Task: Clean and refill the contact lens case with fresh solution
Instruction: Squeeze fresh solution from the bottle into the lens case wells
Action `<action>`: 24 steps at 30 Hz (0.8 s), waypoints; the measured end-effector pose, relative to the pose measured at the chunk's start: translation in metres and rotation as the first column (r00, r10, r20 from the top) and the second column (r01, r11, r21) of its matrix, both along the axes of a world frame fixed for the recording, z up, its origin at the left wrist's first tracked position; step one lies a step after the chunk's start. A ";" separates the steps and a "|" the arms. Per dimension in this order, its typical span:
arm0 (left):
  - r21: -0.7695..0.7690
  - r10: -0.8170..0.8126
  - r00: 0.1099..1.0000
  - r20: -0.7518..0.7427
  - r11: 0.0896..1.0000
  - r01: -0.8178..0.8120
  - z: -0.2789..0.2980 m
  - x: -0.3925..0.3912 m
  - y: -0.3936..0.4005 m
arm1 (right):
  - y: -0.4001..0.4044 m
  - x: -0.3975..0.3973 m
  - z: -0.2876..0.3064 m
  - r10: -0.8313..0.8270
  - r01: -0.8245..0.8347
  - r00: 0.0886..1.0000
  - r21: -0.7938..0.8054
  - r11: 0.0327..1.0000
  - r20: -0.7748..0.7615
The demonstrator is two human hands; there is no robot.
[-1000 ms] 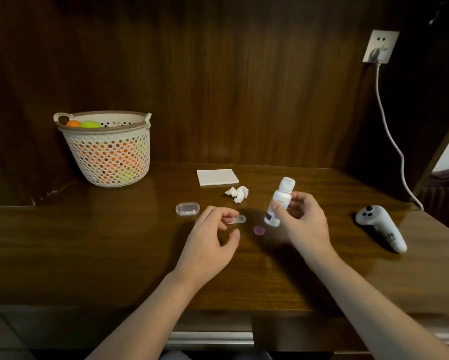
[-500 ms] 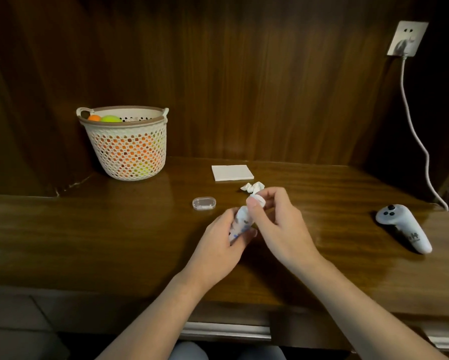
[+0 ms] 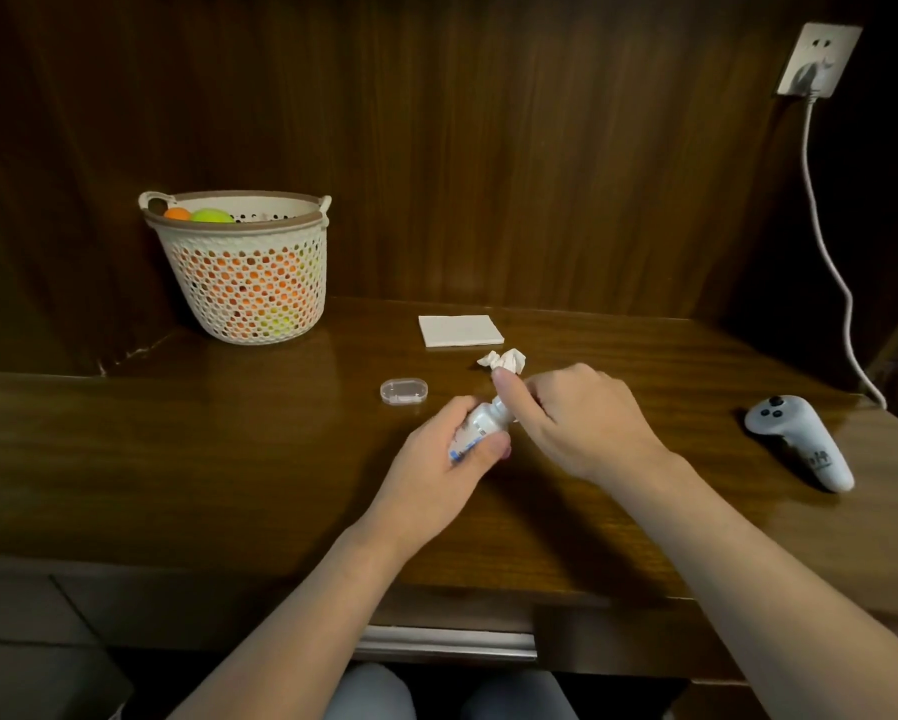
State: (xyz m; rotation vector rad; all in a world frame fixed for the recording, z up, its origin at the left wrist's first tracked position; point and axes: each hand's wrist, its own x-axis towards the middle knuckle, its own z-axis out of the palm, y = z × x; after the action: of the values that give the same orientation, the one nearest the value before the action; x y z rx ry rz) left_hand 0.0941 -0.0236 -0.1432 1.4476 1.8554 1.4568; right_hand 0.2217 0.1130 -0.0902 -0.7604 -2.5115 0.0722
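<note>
A small white solution bottle (image 3: 477, 426) with a blue-edged label is held tilted above the wooden table (image 3: 229, 459). My left hand (image 3: 447, 462) is wrapped around the bottle's body. My right hand (image 3: 574, 418) grips the cap end, thumb and fingers closed over it. A clear oval contact lens case part (image 3: 404, 391) lies on the table just left of the hands. The other case pieces seen earlier are hidden under my hands.
A crumpled tissue (image 3: 504, 361) and a flat white pad (image 3: 460, 331) lie behind the hands. A perforated basket (image 3: 249, 283) with coloured balls stands at the back left. A white controller (image 3: 800, 441) rests at the right, below a wall socket (image 3: 816, 59) with a cable.
My right hand brought the bottle from upright on the table to my left hand, which now holds its body. The right hand has shifted onto the cap.
</note>
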 end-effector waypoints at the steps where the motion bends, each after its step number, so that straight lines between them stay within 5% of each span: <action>1: -0.005 -0.014 1.000 -0.002 1.000 0.014 0.001 0.001 0.000 | 0.000 0.000 0.000 0.007 -0.007 1.000 0.016 1.000 -0.016; 6: -0.059 -0.045 0.997 -0.055 0.997 0.042 0.001 0.003 -0.002 | 0.000 0.001 0.001 0.031 -0.032 0.999 0.052 0.998 0.027; 12: -0.042 -0.086 0.996 -0.032 0.996 0.085 0.002 0.004 -0.002 | 0.004 0.008 0.003 0.080 -0.178 0.964 -0.393 0.902 -0.252; 15: -0.020 -0.076 0.997 -0.013 0.997 0.076 0.002 0.004 -0.003 | -0.002 -0.001 -0.002 -0.017 -0.184 0.945 -0.577 0.796 -0.325; 19: 0.005 -0.026 0.999 0.031 1.000 0.026 0.001 0.001 -0.003 | 0.000 -0.010 -0.007 -0.137 -0.228 0.936 -0.854 0.468 -0.325; 24: 0.032 0.099 0.995 0.034 0.994 -0.100 -0.003 -0.006 0.003 | 0.001 -0.008 -0.012 -0.127 -0.197 0.934 -0.778 0.596 -0.334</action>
State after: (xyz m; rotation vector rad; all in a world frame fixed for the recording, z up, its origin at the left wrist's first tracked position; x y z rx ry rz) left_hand 0.0885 -0.0206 -0.1466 1.3563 1.9169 1.5562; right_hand 0.2139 0.1142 -0.1026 -0.9095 -2.0455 1.3352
